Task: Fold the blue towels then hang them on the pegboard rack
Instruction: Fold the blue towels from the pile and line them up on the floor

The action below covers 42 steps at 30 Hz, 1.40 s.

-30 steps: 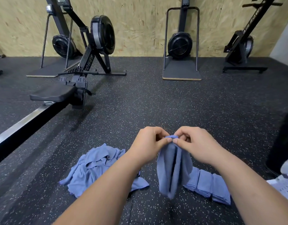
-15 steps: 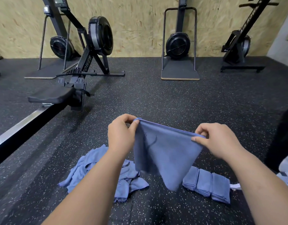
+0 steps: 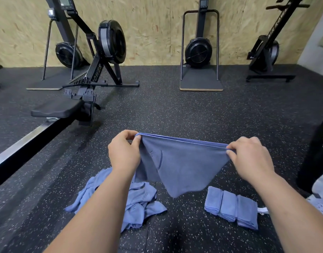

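Rubber floor [image 3: 193, 114], rower [image 3: 111, 42] left, folded towels [image 3: 230, 207] beside held towel [image 3: 180, 165]

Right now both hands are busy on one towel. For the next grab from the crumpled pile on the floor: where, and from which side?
Probably the flat corner flap jutting from the crumpled pile toward the folded towels. It lies spread on the floor, clear of the bunched middle, so a pinch from above, on the pile's right side, should lift one towel alone.
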Motion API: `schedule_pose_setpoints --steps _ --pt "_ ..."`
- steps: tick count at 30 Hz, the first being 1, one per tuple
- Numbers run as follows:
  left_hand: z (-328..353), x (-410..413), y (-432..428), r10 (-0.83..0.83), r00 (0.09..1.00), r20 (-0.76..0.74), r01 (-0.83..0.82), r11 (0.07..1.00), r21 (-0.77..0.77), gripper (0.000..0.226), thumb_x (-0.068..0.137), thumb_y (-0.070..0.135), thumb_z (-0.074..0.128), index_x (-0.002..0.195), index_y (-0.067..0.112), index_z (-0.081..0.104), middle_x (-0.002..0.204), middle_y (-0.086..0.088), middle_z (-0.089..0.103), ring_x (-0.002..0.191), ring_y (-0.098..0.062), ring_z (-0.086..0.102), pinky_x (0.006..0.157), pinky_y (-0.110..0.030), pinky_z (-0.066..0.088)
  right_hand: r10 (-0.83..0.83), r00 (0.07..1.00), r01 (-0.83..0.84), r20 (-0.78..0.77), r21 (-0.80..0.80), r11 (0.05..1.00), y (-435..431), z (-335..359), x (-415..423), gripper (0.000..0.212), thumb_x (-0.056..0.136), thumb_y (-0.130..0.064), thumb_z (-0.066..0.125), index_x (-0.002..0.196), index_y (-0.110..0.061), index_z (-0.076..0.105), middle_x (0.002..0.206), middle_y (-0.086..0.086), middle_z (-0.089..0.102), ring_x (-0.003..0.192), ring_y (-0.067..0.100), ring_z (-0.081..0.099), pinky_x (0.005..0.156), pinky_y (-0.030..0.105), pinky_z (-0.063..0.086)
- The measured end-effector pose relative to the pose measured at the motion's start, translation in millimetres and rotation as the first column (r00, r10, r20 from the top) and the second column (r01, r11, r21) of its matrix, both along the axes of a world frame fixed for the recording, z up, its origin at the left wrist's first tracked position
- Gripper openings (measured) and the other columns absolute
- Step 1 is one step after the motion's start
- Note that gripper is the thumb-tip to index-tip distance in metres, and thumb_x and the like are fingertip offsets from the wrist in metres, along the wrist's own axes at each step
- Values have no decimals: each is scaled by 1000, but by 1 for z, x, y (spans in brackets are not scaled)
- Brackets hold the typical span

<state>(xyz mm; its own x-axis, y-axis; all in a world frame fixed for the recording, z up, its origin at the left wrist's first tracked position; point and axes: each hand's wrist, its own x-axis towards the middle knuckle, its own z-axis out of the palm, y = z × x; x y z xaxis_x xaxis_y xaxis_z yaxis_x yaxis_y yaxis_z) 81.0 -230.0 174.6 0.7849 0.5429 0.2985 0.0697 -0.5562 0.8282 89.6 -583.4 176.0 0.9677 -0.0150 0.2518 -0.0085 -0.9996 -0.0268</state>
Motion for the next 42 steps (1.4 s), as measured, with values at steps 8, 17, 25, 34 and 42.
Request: schedule_pose_setpoints --steps 8,17,25,34,42 --pt "2 -2 0 -40 999 -16 40 999 23 15 94 28 78 82 36 73 77 19 71 81 -7 70 77 -29 52 -114 993 112 35 46 993 -7 -3 0 22 104 -44 60 113 -32 77 118 -7 70 112 27 54 80 39 49" --pt "2 -1 1 -75 996 -39 76 997 14 8 91 24 81 86 29 78 75 14 73 74 -5 69 66 -18 45 -176 955 79 238 369 926 -11 5 1 16 100 -26 70 108 -19 82 103 12 77 90 41 68 75 41 53" --pt "-5 3 5 -85 996 -40 84 996 -18 12 91 26 80 82 31 74 74 13 74 71 -12 73 75 -34 58 -168 929 -37 330 535 844 -12 15 2 22 93 -24 77 114 -30 74 84 -11 71 83 29 66 78 42 55" --pt "-10 6 9 -152 985 -86 144 986 -88 10 87 26 84 80 30 78 71 12 74 68 -11 70 67 -30 53 -156 962 -16 224 617 787 -26 12 8 9 99 -30 70 101 -23 75 95 -2 73 90 25 64 78 34 45" --pt "-11 5 19 -462 887 -18 402 789 -463 8 91 22 84 93 14 84 72 -2 66 66 -17 49 60 -24 42 -212 977 -13 35 994 106 -31 9 17 21 101 -23 73 118 -12 76 103 1 78 85 5 66 87 26 54"
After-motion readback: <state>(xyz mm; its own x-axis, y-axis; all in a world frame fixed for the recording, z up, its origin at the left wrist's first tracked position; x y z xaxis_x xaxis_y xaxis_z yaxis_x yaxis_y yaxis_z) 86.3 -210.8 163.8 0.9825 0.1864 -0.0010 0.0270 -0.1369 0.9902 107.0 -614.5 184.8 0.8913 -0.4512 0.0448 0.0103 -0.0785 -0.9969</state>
